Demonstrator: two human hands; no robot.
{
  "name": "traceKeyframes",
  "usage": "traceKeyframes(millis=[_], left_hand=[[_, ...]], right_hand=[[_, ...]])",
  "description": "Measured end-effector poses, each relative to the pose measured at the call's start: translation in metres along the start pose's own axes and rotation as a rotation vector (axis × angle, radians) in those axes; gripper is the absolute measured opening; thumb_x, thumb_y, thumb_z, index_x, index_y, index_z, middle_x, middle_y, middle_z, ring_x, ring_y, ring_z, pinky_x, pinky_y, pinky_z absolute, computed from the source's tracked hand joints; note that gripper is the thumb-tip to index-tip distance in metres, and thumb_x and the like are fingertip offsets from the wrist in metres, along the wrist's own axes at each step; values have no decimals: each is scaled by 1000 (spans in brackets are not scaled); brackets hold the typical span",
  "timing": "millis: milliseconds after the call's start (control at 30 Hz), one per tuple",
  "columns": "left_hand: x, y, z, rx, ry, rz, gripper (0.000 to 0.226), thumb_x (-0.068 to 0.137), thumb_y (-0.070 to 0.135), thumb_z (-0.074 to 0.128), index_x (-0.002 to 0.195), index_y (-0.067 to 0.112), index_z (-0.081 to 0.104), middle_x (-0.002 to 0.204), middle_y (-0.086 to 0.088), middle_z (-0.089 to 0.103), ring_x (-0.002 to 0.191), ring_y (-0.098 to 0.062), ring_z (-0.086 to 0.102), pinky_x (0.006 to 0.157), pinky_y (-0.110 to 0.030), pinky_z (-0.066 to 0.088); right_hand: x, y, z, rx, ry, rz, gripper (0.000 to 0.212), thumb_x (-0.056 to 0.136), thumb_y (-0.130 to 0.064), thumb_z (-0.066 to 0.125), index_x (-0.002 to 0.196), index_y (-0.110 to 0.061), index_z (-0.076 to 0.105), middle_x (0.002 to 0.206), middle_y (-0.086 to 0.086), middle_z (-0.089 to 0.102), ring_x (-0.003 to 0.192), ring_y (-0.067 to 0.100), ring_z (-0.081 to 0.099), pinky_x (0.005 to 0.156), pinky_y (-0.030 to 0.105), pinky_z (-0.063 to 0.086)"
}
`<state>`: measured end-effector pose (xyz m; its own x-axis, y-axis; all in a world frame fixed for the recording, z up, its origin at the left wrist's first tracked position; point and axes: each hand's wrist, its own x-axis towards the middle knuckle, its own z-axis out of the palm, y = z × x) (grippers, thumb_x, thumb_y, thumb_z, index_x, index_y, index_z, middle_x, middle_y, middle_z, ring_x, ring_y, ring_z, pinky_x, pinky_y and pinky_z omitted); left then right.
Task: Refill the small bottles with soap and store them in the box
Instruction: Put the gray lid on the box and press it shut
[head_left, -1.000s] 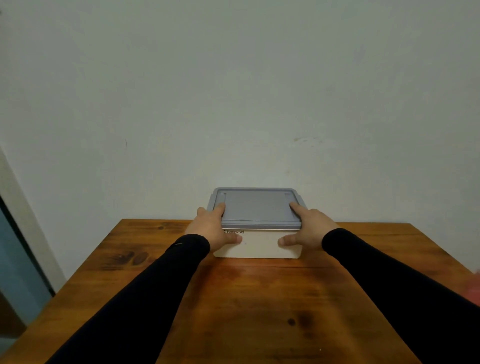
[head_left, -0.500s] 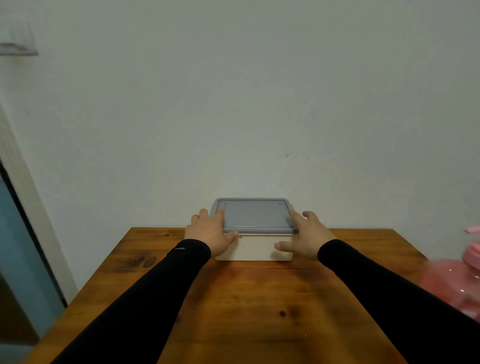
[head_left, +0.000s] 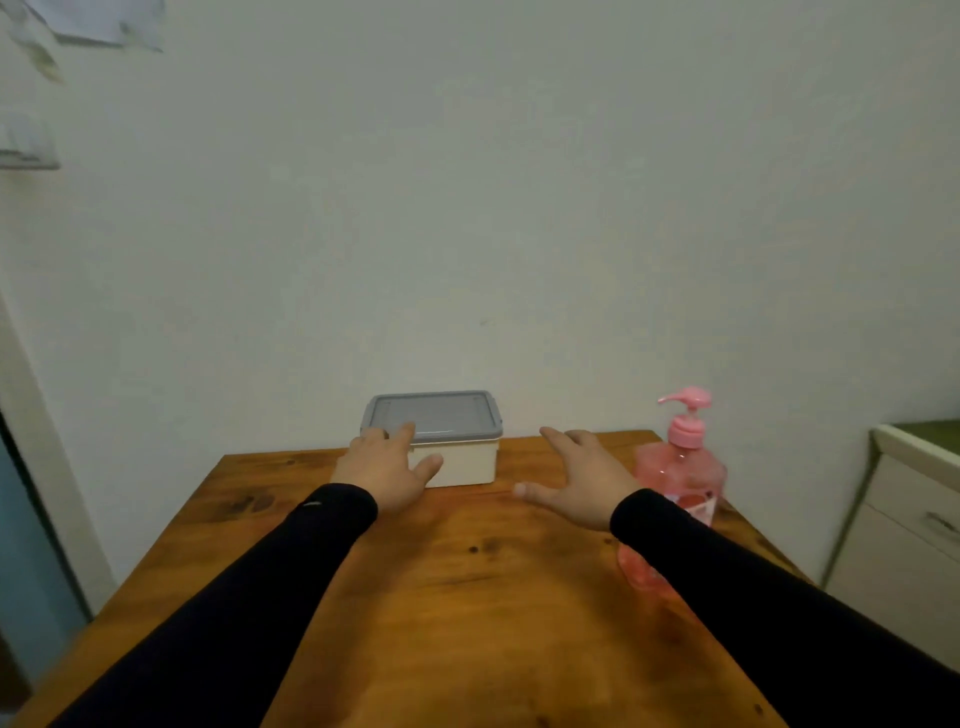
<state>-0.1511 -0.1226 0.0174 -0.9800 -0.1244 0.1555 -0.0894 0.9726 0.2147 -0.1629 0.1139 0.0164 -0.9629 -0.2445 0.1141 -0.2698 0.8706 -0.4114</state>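
Observation:
A white box (head_left: 460, 461) with a grey lid (head_left: 434, 413) shut on top stands at the far edge of the wooden table (head_left: 467, 597), against the wall. My left hand (head_left: 387, 470) rests open at the box's left front corner, fingers on the lid edge. My right hand (head_left: 582, 475) hovers open to the right of the box, apart from it. A pink pump bottle of soap (head_left: 685, 462) stands upright at the table's right side, just beyond my right hand. No small bottles are in sight.
A white cabinet with a drawer handle (head_left: 914, 525) stands right of the table. A door frame (head_left: 31, 447) runs down the left edge. The plain wall (head_left: 467, 208) is right behind the box.
My right hand has let go of the box and moved right toward the pink bottle. My left hand has loosened on the lid. The view has swung right, bringing the whole soap bottle into view.

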Motion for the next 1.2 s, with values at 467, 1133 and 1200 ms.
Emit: traceKeyframes(millis=[467, 1133, 1200], left_hand=[[-82, 46, -18, -21, 6, 83, 69, 95, 61, 28, 151, 21, 22, 151, -13, 34, 135, -29, 38, 108, -40, 34], [-67, 51, -3, 37, -55, 72, 70, 94, 63, 26, 151, 22, 20, 152, -11, 33, 137, -28, 34, 110, -41, 32], [-64, 49, -2, 39, -57, 68, 70, 94, 63, 26, 151, 22, 20, 152, -10, 33, 137, -28, 34, 110, -40, 32]], right_hand=[[-104, 50, -50, -58, 245, 155, 73, 87, -62, 50, 143, -18, 35, 139, 12, 44, 119, 25, 51, 96, 33, 43], [-47, 93, -9, 171, 363, 404, 116, 67, -68, 69, 150, -27, -2, 145, 20, 31, 128, 37, 44, 98, 48, 45], [-43, 95, -7, 171, 365, 406, 117, 67, -66, 71, 150, -28, -2, 145, 20, 30, 127, 37, 46, 96, 47, 46]])
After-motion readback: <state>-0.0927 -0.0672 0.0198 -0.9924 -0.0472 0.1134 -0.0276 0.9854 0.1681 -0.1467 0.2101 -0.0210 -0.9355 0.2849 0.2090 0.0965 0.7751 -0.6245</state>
